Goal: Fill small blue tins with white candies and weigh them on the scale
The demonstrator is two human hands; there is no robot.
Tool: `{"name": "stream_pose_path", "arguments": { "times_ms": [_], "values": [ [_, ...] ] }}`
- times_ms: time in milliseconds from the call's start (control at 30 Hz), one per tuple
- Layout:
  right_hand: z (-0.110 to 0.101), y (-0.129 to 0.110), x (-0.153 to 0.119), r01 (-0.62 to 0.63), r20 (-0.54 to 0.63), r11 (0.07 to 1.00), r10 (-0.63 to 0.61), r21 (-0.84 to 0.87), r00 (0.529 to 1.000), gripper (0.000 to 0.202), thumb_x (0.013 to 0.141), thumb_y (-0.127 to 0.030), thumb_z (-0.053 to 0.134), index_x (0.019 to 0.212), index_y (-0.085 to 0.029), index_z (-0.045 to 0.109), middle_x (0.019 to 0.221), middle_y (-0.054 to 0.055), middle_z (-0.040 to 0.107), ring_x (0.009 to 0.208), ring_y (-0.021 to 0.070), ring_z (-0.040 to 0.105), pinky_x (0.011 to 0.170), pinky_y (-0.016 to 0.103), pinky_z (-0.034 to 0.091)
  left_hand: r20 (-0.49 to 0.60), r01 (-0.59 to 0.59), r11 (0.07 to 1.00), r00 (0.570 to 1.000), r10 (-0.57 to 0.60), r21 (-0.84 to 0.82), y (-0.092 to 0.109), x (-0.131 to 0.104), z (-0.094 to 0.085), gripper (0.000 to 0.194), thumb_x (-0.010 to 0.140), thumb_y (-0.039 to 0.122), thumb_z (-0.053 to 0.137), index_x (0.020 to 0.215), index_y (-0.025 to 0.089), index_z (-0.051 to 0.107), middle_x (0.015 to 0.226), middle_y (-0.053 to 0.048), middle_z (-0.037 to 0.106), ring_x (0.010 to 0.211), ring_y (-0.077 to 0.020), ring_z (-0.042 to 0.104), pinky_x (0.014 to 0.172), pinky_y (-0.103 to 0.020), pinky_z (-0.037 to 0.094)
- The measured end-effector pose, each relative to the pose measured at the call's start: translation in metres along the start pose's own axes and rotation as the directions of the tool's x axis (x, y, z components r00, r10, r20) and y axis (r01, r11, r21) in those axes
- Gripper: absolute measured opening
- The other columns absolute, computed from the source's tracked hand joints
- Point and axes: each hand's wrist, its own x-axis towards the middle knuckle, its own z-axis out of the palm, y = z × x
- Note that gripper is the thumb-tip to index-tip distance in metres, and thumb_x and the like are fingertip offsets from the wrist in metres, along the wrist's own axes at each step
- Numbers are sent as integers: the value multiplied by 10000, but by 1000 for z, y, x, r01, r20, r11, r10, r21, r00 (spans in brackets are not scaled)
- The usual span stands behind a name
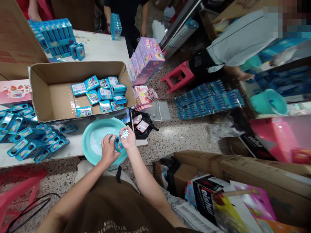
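Note:
My left hand (109,149) is over the turquoise basin (87,142), fingers wrapped round a small blue box (118,144). Beside it, at the basin's right rim, my right hand (129,140) is turned palm up. In that cupped palm lies a heap of small white tablets (125,133). The box sits between the two hands, partly hidden by my left fingers. Pale material, hard to make out, shows in the bottom of the basin. Just beyond stands an open cardboard carton (55,97) with several small blue boxes (92,96) inside, mostly in its right half.
Blue boxes with round holes (29,145) are piled on the white table (102,42) at left. Purple boxes (148,56) stand at its far right corner. Co-workers are across the table and at right, near a pink stool (178,76). Cardboard boxes (243,171) line the right side.

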Motion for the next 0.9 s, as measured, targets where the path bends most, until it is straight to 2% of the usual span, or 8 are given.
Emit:
{"name": "stream_pose_path", "arguments": {
  "times_ms": [200,333,433,633,733,833,900],
  "values": [
    [22,0,-20,15,-13,998,-15,-56,1000,307,814,-357,603,581,-178,513,510,-43,525,471,69,506,455,179,433,137,217,976,967,-214,-9,10,5,-18,779,534,257,667,1257,214,378,1176,-106,454,1110,-298,444,957,-445,357],
    [29,9,-27,43,0,990,-44,-134,999,335,791,-389,616,551,-174,528,488,-34,535,477,82,523,492,203,454,136,211,977,968,-209,2,8,4,-22,794,515,256,672,1256,230,387,1171,-99,431,1106,-301,425,954,-445,351],
    [32,17,-31,119,16,979,-118,-163,993,335,768,-408,621,543,-172,544,488,-32,549,482,89,532,538,227,475,142,240,970,962,-232,-41,8,2,-25,800,519,255,666,1265,241,377,1147,-85,437,1083,-291,431,931,-431,367],
    [39,26,-35,251,-25,942,-263,-223,964,366,744,-435,612,497,-175,535,467,-30,548,486,97,546,577,245,481,142,243,966,963,-230,-84,9,0,-29,806,519,247,665,1272,231,379,1147,-91,435,1087,-296,428,927,-430,370],
    [41,26,-36,246,-41,944,-261,-222,964,385,748,-443,601,479,-178,525,453,-26,541,476,95,532,565,243,470,136,268,958,958,-253,-105,8,-1,-28,814,522,253,666,1280,236,370,1150,-92,433,1092,-299,430,926,-433,377],
    [42,24,-37,255,-51,942,-272,-220,961,374,751,-443,600,495,-178,537,451,-27,540,461,89,512,528,232,446,132,224,971,968,-212,-83,8,-4,-28,820,510,228,663,1277,236,371,1188,-100,414,1129,-311,410,961,-452,356],
    [42,23,-40,257,-31,942,-270,-216,962,376,750,-448,601,497,-176,540,448,-29,534,443,84,491,494,227,423,145,236,967,964,-222,-91,8,-4,-29,820,505,224,666,1272,242,375,1188,-96,417,1131,-312,412,959,-453,362]
  ]
}}
